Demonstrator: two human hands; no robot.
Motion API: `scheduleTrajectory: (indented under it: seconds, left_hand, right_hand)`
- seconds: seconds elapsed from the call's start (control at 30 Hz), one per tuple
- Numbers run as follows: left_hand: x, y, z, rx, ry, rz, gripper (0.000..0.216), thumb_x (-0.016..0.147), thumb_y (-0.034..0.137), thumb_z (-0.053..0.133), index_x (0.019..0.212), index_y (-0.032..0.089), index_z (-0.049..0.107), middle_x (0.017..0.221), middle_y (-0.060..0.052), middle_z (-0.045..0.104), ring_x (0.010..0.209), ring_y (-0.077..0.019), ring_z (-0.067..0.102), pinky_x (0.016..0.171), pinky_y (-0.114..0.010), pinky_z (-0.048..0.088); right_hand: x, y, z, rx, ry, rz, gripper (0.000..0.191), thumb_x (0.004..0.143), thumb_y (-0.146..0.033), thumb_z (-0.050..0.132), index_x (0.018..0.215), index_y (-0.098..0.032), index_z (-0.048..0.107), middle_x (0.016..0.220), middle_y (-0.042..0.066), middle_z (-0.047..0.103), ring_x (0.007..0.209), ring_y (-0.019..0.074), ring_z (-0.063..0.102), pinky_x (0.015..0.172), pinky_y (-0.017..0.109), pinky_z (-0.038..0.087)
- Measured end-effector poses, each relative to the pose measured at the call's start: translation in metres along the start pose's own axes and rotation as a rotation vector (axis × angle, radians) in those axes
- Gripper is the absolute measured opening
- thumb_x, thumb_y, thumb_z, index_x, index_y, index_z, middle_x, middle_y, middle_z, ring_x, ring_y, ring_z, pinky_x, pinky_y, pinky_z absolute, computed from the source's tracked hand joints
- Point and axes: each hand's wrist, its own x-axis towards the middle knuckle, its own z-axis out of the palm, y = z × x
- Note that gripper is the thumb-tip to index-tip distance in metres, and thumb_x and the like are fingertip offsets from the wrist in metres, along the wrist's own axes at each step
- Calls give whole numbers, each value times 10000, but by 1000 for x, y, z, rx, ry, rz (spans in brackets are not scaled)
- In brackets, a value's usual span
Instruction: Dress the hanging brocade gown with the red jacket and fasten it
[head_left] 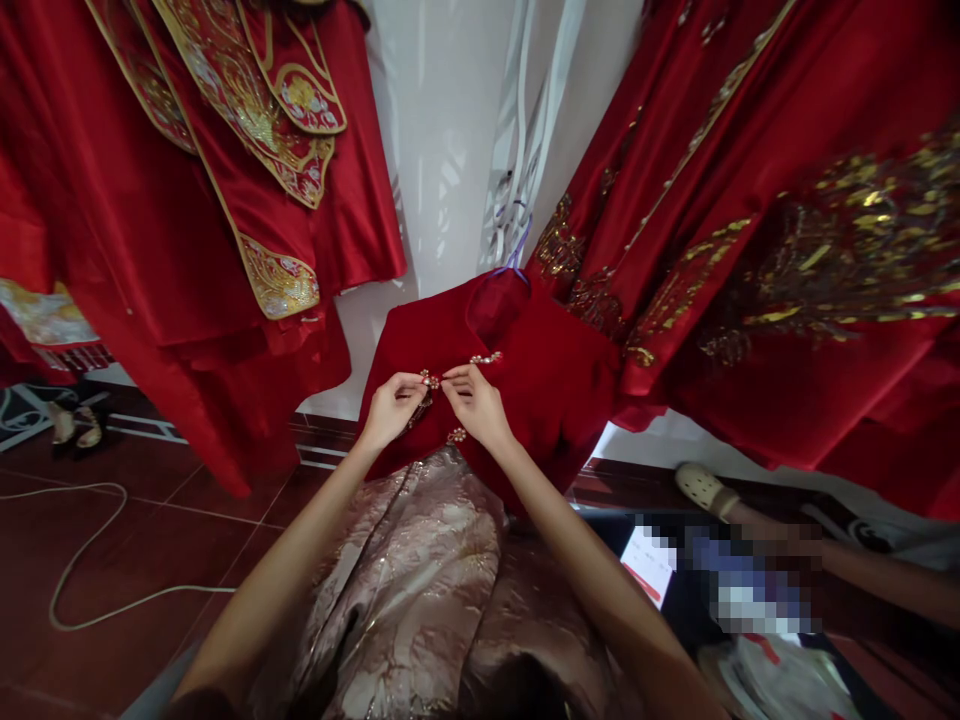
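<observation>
A dark red jacket (555, 390) hangs in front of me by blue-purple loops. Its front carries gold beaded fastenings, including an upper one (486, 358) and a lower one (457, 436). My left hand (397, 408) is closed in a pinch on the middle beaded fastening (430, 379). Just across from it, my right hand (478, 405) also pinches, with its fingertips at that fastening's right end. What lies between the right fingertips is too small to make out. Below the jacket, a shiny pinkish-gold brocade skirt (420, 580) spreads between my forearms.
Red embroidered garments (300, 200) hang at the left, and a sequinned red gown (810, 260) at the right. A pale cable (82, 570) curls over the tiled floor. At lower right are a lit phone screen (651, 565), a plastic container (787, 680) and another person's clog (701, 490).
</observation>
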Motion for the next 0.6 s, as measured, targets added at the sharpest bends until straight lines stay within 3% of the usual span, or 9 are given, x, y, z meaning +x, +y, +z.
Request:
scheduleTrajectory:
  seconds: [0.17,0.3,0.43,0.6]
  left_hand:
    - [-40,-16,12,288,58,-14,112,804,162,485,895,177,550,925,-58,636,833,-155,623,763,-315,516]
    - [-69,-25,19,576,150,46,158,781,184,526,939,188,527,944,-78,585,928,-215,581,848,-385,471]
    - [-77,-34,21,530,99,12,211,777,271,572,952,189,488,844,-41,572,802,-187,588,748,-335,479]
    - [-80,-35,23,461,48,-11,186,791,276,553,944,200,480,743,3,564,669,-138,580,651,-264,452]
  right_hand:
    - [-31,6,-26,-95,-176,82,103,821,-276,538,868,-193,576,798,23,670,759,128,652,675,244,525]
    - [-55,25,-36,-242,-187,132,154,794,-281,574,904,-174,579,819,43,667,714,129,631,662,257,506]
    - [-65,43,-33,-225,-278,189,320,743,-335,648,993,-159,553,760,28,656,632,122,609,618,256,496]
    - [-65,47,-30,-192,-362,216,231,722,-356,667,843,-169,605,689,16,644,604,122,604,566,235,473]
